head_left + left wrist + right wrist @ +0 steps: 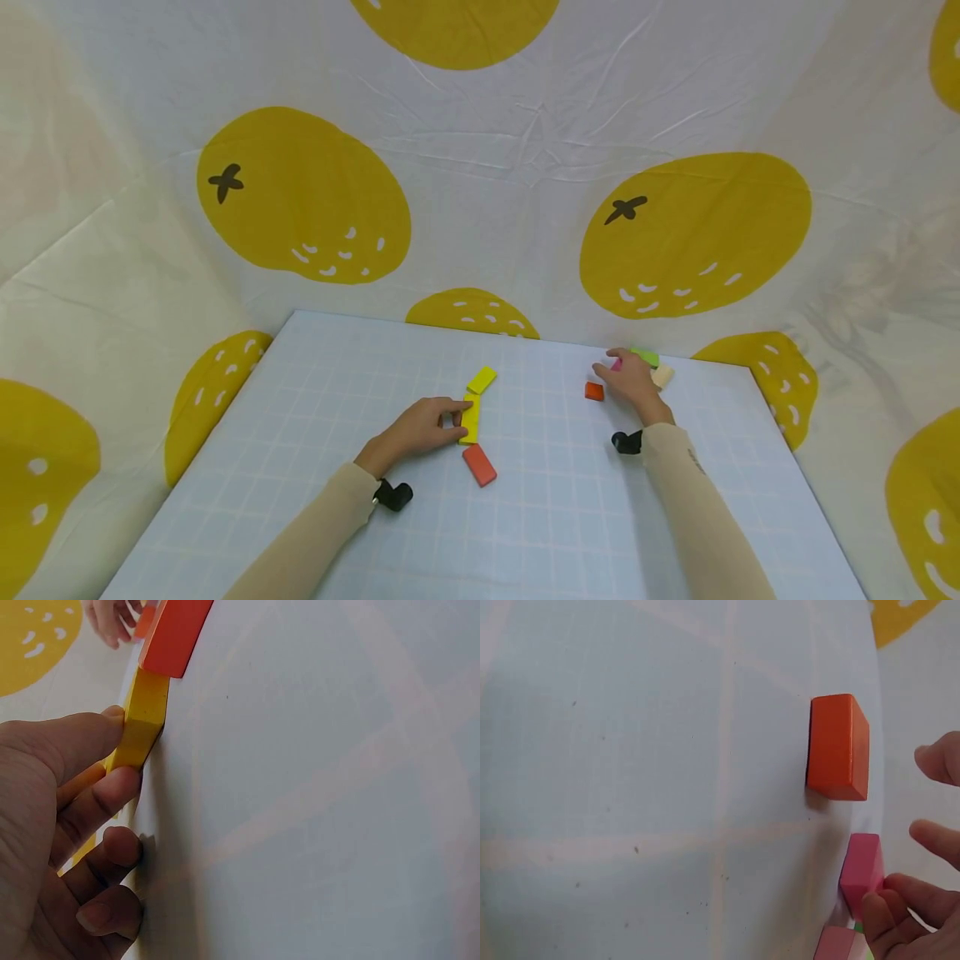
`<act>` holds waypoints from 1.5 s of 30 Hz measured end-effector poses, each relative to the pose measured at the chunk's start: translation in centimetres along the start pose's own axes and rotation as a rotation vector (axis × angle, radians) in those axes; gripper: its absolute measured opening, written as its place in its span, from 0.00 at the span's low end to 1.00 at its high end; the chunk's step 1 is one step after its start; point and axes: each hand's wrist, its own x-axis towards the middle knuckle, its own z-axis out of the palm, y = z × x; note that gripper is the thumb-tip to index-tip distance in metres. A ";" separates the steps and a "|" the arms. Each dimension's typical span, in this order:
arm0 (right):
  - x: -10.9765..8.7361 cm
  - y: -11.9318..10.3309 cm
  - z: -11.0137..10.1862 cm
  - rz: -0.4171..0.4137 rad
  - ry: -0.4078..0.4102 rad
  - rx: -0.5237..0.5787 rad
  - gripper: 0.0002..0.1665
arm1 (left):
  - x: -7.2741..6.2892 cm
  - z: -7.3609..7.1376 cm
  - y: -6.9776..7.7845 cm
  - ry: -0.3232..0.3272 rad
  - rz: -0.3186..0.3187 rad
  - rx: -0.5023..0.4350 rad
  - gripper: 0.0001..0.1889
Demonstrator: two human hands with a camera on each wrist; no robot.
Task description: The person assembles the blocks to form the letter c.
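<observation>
My left hand (420,427) pinches a yellow block (470,421) between thumb and fingers on the table. A red block (480,465) lies at its near end, and a lighter yellow block (482,380) sits at an angle by its far end. My right hand (634,385) hovers at the far right with thumb and index finger spread apart. Below it are a pink block (861,874), close to its rear fingers, and an orange-red block (834,748). A green block (647,357) and a cream block (663,376) lie just beyond this hand, partly covered.
The table (555,525) wears a pale blue checked cover. Behind and beside it hangs a white cloth (495,225) printed with large yellow fruit. In the right wrist view, a pale pink block (834,944) shows at the bottom edge. Small black cameras (395,496) sit at both wrists.
</observation>
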 end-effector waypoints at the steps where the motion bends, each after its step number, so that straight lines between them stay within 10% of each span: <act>1: 0.0 -0.1 0.1 0.002 -0.006 0.001 0.40 | 0.0 0.0 0.0 0.000 0.001 -0.001 0.26; 17: 0.2 -1.8 1.4 -0.131 -0.026 -0.006 0.33 | -0.1 -0.1 0.2 -0.006 -0.006 -0.007 0.27; 27: -1.1 -1.1 0.4 0.037 0.131 0.113 0.34 | 0.0 0.0 0.1 -0.009 -0.012 0.006 0.26; 45: -0.2 -0.9 1.6 0.040 0.064 0.070 0.41 | -0.2 -0.1 0.3 -0.013 -0.009 -0.011 0.27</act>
